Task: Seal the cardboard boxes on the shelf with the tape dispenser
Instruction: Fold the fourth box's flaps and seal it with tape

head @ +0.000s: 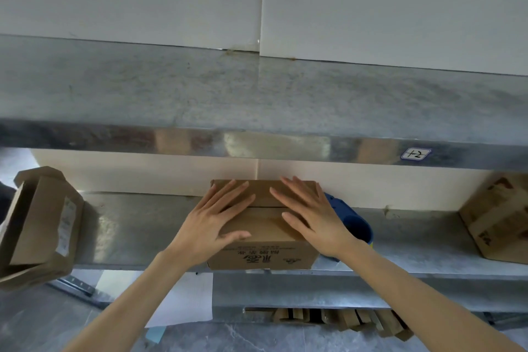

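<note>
Shelf (137,226): galvanised sheet metal, mottled grey with a dull shine. A second metal tier sits above it, with a small handwritten label (415,154) on its front lip. White panel wall behind.

Boxes: three, all brown corrugated card.
- Middle box (261,258): at the shelf's front edge. The top flaps are folded down and meet at a seam across the lid. Black print on the front face.
- Left box (40,226): tilted, flaps standing open, pale sticker on its side.
- Right box (497,217): dark red print, cut by the frame edge.

Hands: two, both flat on the middle box's lid.
- Left hand (211,223): fingers straight and spread, palm at the box's left edge, thumb lying along the near flap.
- Right hand (311,217): fingers straight and fanned across the seam.
- Neither hand grips anything. Both press on card.

Tape dispenser (357,226): one, blue plastic, rounded. It lies on the shelf just beside the box's right side, largely hidden behind the right wrist. It is probably the dispenser, but no roll or blade shows.

Below the shelf: a white sheet (185,300) and a row of wooden offcuts (343,320).
</note>
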{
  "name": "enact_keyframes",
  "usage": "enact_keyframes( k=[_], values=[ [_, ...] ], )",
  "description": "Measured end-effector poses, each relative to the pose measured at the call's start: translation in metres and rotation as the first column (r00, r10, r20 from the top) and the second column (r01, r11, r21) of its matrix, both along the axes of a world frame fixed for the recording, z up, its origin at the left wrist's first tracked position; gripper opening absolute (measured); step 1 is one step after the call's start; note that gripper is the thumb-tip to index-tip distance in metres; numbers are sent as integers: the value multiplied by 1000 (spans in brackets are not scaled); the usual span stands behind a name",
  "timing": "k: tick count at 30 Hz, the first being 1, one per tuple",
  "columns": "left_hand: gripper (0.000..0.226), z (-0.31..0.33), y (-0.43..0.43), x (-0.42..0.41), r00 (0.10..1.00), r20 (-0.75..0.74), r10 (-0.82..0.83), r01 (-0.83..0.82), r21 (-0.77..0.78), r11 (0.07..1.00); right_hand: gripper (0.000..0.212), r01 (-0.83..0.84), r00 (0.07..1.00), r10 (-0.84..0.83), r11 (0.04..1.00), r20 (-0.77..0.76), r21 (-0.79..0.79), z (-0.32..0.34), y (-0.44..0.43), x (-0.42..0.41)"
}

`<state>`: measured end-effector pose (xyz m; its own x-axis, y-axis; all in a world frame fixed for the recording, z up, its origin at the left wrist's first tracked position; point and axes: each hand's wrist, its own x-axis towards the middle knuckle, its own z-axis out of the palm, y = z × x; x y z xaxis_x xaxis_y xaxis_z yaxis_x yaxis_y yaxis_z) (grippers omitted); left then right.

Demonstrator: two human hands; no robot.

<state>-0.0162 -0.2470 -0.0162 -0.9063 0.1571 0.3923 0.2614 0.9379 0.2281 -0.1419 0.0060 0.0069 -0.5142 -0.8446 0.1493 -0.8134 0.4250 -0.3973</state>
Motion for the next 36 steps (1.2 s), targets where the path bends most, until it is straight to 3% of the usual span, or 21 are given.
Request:
enact_keyframes(
  k=[4, 6, 10, 15, 19, 23, 30, 36],
  values=[
    [73, -2, -6, -3, 994, 112, -17, 21, -38, 999, 57, -48, 993, 74, 963, -90, 266, 4, -2, -5],
    [74, -1, -8, -3, 991, 135, -19, 27, -57, 998, 58, -49, 992, 80, 953, -93, 300, 5, -3, -6],
    [85, 0, -5, -1, 988, 151, 32, -26, -40, 999, 59, 25, 1000, -22, 987, -19, 158, 4, -4, -4],
    [100, 6, 6, 1, 961, 236, 141, -189, 197, 962, 55, 152, 969, -132, 985, 210, -83, -6, -6, -5],
    [93, 4, 14, 4, 960, 192, 206, -269, 412, 870, 49, 318, 873, -176, 913, 455, -255, -11, -4, -3],
    [83, 0, 18, 7, 953, 154, 262, -302, 570, 764, 44, 452, 729, -145, 836, 669, -311, -12, -1, -1],
    [76, 9, 37, 26, 873, 117, 474, -471, 461, 752, 39, 446, 678, -77, 834, 731, -325, -10, 0, -13],
    [75, 4, 61, 39, 823, 54, 565, -544, 358, 759, 38, 341, 714, -84, 909, 695, -240, 4, 9, -29]
  ],
)
